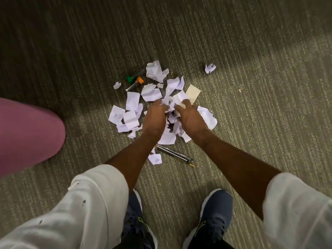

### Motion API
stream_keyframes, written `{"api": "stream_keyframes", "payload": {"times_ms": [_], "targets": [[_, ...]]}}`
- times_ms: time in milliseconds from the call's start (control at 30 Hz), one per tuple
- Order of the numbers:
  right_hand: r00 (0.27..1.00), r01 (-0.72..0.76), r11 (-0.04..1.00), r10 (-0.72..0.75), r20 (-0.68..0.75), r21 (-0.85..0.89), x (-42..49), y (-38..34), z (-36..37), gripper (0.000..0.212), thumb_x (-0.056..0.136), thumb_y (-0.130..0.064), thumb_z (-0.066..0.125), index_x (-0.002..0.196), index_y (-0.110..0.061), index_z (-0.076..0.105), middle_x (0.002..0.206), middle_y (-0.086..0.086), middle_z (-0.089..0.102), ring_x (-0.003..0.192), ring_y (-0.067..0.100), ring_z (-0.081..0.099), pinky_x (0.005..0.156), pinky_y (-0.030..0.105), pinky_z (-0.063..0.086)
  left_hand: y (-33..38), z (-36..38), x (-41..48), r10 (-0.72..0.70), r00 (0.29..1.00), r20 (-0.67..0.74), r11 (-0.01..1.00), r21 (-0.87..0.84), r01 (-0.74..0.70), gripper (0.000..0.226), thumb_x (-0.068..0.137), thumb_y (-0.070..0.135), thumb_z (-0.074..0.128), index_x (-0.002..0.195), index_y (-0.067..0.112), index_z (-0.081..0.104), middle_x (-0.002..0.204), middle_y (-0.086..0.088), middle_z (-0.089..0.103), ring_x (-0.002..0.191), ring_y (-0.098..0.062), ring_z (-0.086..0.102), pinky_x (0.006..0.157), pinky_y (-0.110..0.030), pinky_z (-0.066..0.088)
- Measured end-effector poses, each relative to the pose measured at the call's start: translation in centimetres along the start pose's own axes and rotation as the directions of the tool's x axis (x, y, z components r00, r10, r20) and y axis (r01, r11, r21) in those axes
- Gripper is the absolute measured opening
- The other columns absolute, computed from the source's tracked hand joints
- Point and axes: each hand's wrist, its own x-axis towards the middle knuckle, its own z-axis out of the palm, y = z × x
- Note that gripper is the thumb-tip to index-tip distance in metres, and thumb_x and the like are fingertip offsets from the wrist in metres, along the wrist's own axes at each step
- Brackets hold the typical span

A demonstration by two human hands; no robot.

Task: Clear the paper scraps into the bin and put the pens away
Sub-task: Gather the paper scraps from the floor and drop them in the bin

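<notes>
White paper scraps [133, 112] are lying in a loose heap on the striped carpet [251, 123], and you are bending over them with your left hand [156, 118] and right hand [189, 116] both closing their grip on crumpled pieces at the middle of the pile. Dark pens [173, 155] are lying just beside the heap, nearer your shoes [212, 218], while two capped markers [135, 80] are resting at its far edge.

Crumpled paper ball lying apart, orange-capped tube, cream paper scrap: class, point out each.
crumpled paper ball [210, 68]: head view, centre of the wad.
orange-capped tube [139, 80]: head view, on its orange cap.
cream paper scrap [193, 92]: head view, middle of its exposed part.
</notes>
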Motion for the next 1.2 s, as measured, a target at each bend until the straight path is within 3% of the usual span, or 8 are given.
{"api": "stream_keyframes", "payload": {"times_ms": [167, 267, 400, 567, 733, 933, 1033, 1200], "targets": [[0.995, -0.045, 0.997, 0.05, -0.092, 0.056, -0.5, -0.8, -2.5, 0.05, 0.084, 0.011, 0.059, 0.126, -0.017, 0.061, 0.135, 0.018, 0.047, 0.106, 0.04, 0.059, 0.082, 0.044, 0.058, 0.2, -2.6, -0.7, -0.056, 0.998, 0.013, 0.995, -0.081, 0.056, 0.024, 0.097, 0.015, 0.066, 0.118, 0.008, 0.074, 0.115, -0.01, 0.075, 0.1, -0.021, 0.071, 0.096, -0.031, 0.056], [0.987, -0.058, 0.994, 0.072, -0.146, 0.096, -1.1, -1.5, -4.3, 0.048, 0.085, 0.009, 0.061, 0.126, -0.017, 0.063, 0.136, 0.017, 0.048, 0.104, 0.038, 0.063, 0.082, 0.04, 0.059, 0.7, -4.9, -1.3, -0.099, 0.994, -0.05, 0.982, -0.167, 0.089, 0.019, 0.092, 0.011, 0.073, 0.109, 0.008, 0.078, 0.107, -0.011, 0.078, 0.094, -0.023, 0.075, 0.087, -0.034, 0.06], [0.98, -0.039, 0.975, 0.08, -0.182, 0.218, -2.4, -3.4, -7.3, 0.045, 0.089, 0.003, 0.062, 0.13, -0.014, 0.063, 0.138, 0.016, 0.048, 0.107, 0.032, 0.064, 0.092, 0.03, 0.052, 1.4, -8.4, -2.3, -0.219, 0.97, -0.104, 0.935, -0.305, 0.178, 0.018, 0.091, 0.01, 0.073, 0.109, 0.008, 0.078, 0.107, -0.012, 0.078, 0.096, -0.023, 0.074, 0.079, -0.025, 0.054], [0.97, 0.0, 0.955, 0.072, -0.232, 0.296, -3.6, -7.5, -11.1, 0.042, 0.088, 0.001, 0.065, 0.126, -0.017, 0.065, 0.132, 0.015, 0.051, 0.096, 0.027, 0.067, 0.09, 0.03, 0.052, 2.0, -13.2, -4.5, -0.276, 0.951, -0.138, 0.879, -0.437, 0.191, 0.022, 0.089, 0.014, 0.077, 0.109, 0.007, 0.078, 0.108, -0.01, 0.078, 0.096, -0.019, 0.074, 0.089, -0.033, 0.06], [0.967, 0.083, 0.926, 0.014, -0.255, 0.368, -4.0, -13.7, -15.5, 0.04, 0.088, -0.002, 0.066, 0.126, -0.013, 0.065, 0.128, 0.015, 0.057, 0.114, 0.029, 0.061, 0.097, 0.03, 0.044, 0.7, -19.4, -7.5, -0.34, 0.918, -0.203, 0.809, -0.561, 0.175, 0.02, 0.088, 0.017, 0.075, 0.105, 0.01, 0.08, 0.105, -0.007, 0.079, 0.097, -0.018, 0.074, 0.091, -0.033, 0.058], [0.969, 0.185, 0.893, -0.096, -0.227, 0.41, -2.9, -22.7, -20.9, 0.039, 0.086, 0.0, 0.066, 0.123, -0.013, 0.067, 0.126, 0.014, 0.059, 0.114, 0.025, 0.059, 0.096, 0.007, 0.027, -3.0, -27.8, -10.4, -0.438, 0.84, -0.321, 0.756, -0.637, 0.151, 0.02, 0.085, 0.009, 0.072, 0.103, 0.008, 0.08, 0.111, -0.007, 0.077, 0.104, -0.018, 0.073, 0.097, -0.037, 0.057], [0.963, 0.249, 0.879, -0.18, -0.201, 0.406, -2.5, -27.9, -23.1, 0.039, 0.088, -0.005, 0.067, 0.126, -0.017, 0.066, 0.127, 0.011, 0.058, 0.117, 0.024, 0.058, 0.101, 0.018, 0.033, -6.2, -32.0, -11.9, -0.504, 0.773, -0.386, 0.736, -0.66, 0.151, 0.021, 0.084, 0.01, 0.07, 0.102, 0.009, 0.08, 0.113, -0.006, 0.077, 0.107, -0.017, 0.072, 0.099, -0.037, 0.056], [0.937, 0.35, 0.844, -0.317, -0.148, 0.407, -2.9, -36.1, -25.4, 0.04, 0.089, -0.009, 0.069, 0.128, -0.017, 0.066, 0.126, 0.01, 0.057, 0.115, 0.023, 0.058, 0.099, 0.019, 0.037, -11.4, -37.1, -16.6, -0.635, 0.618, -0.464, 0.709, -0.667, 0.228, 0.019, 0.086, 0.013, 0.071, 0.103, 0.012, 0.081, 0.111, -0.003, 0.077, 0.106, -0.01, 0.07, 0.096, -0.011, 0.048]]}}
